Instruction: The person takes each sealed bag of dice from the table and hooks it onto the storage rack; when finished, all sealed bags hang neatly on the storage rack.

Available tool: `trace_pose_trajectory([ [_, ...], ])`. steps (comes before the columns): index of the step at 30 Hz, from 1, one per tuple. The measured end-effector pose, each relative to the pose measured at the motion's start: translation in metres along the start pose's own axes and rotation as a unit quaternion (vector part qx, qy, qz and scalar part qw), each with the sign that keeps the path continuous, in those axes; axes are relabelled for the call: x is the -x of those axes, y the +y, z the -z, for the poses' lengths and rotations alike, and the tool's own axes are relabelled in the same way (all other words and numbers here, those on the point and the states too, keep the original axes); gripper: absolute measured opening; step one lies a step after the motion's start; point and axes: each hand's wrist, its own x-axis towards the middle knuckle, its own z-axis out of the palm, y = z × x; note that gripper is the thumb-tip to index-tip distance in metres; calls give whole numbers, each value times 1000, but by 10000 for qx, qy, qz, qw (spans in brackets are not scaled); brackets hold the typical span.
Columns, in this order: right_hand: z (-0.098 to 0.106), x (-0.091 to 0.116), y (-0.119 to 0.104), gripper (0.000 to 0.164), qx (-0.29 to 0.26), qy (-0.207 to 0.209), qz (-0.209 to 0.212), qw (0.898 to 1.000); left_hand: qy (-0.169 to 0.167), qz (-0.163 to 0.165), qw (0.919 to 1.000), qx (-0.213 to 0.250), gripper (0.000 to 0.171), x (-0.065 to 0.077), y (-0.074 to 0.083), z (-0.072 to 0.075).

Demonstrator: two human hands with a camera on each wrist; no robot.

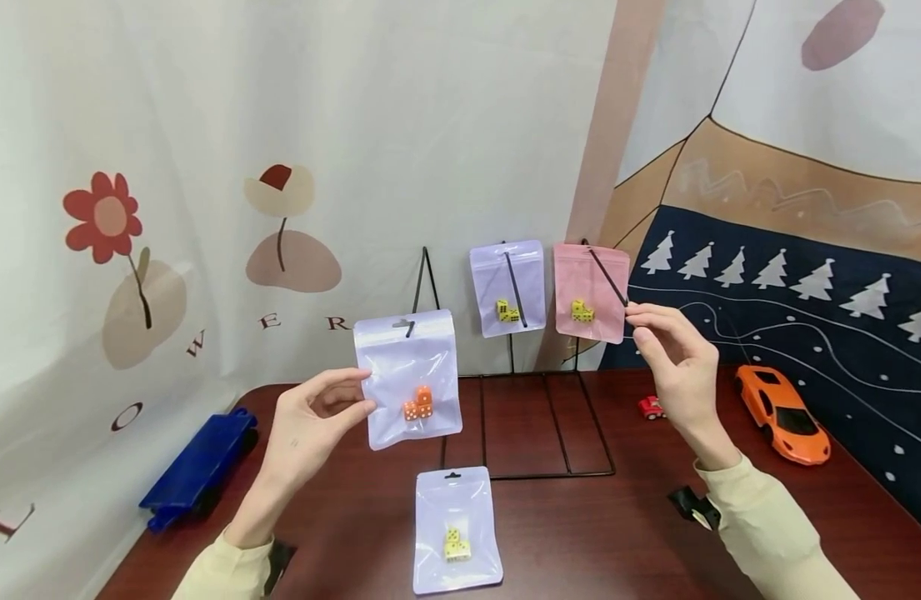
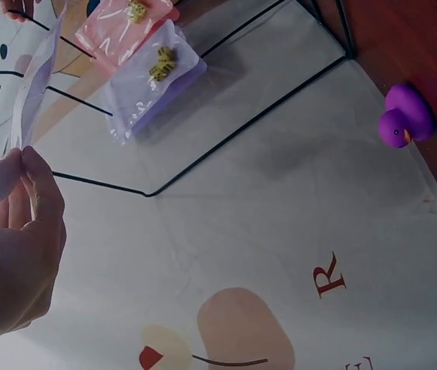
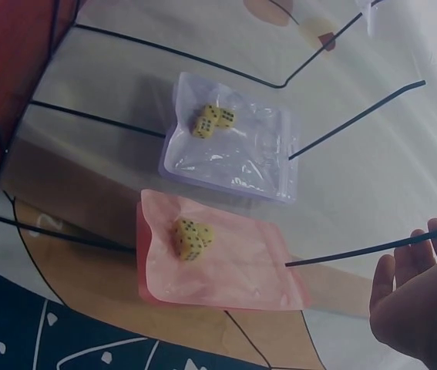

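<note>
My left hand (image 1: 310, 425) pinches the left edge of a pale purple zip pouch (image 1: 392, 367) with three orange dice (image 1: 418, 403) inside. The pouch's hang hole lines up with the left prong of a black wire rack (image 1: 613, 450), whose bent tip shows at the hole. My right hand (image 1: 681, 367) holds the tip of the right prong (image 3: 357, 250) between thumb and fingers. On that prong hangs a pink pouch (image 1: 591, 287) with yellow dice; a purple pouch (image 1: 526, 287) with yellow dice hangs on the middle prong.
Another purple pouch (image 1: 471, 492) with yellow dice lies on the dark red table. A blue toy wagon (image 1: 201, 467) stands left. A small red toy car (image 1: 651, 407) and an orange toy car (image 1: 783, 414) are right. A purple rubber duck (image 2: 405, 117) shows in the left wrist view.
</note>
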Motion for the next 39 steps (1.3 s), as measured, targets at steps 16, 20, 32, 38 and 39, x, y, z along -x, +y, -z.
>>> trace_pose_trajectory([
  [16,1,0,-1,16,-97,-24,-31,9999,270,86,9995,150,31,-16,13,-14],
  [20,1,1,-1,16,-121,-19,-25,9999,274,69,9996,94,30,-22,10,-16],
  [32,1,0,-2,16,-93,-25,-18,10000,343,99,9993,89,30,-31,2,-18],
  [38,0,1,-2,16,-87,-21,-35,10000,442,154,9986,265,31,-39,-3,-20],
  [39,0,1,-2,16,-115,-22,-36,9999,450,159,9984,311,31,-40,-3,-20],
])
